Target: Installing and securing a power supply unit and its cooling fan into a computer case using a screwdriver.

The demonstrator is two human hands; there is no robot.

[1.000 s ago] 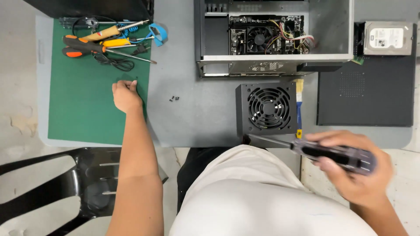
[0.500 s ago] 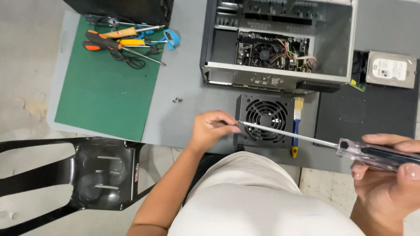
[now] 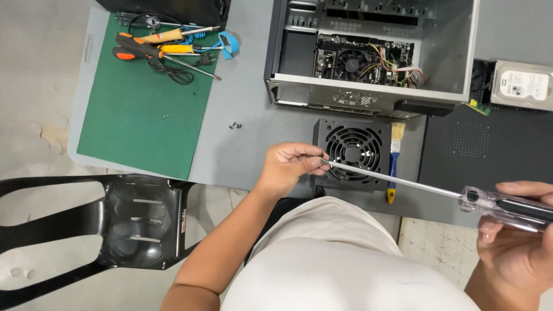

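Right hand point(image 3: 515, 242) is clamped on the clear handle of a long screwdriver point(image 3: 449, 193) off the table's near right corner. Left hand point(image 3: 291, 167) has fingertips pinched together at its tip, over the near table edge beside the black fan unit point(image 3: 354, 147). Judged step: seating something small on the tip; steadiness needed.

a white rectangular label point(image 3: 523, 84) with small dark print covers the top of the silver hard drive point(image 3: 545, 102) at the far right edge of the surface point(image 3: 253, 144).
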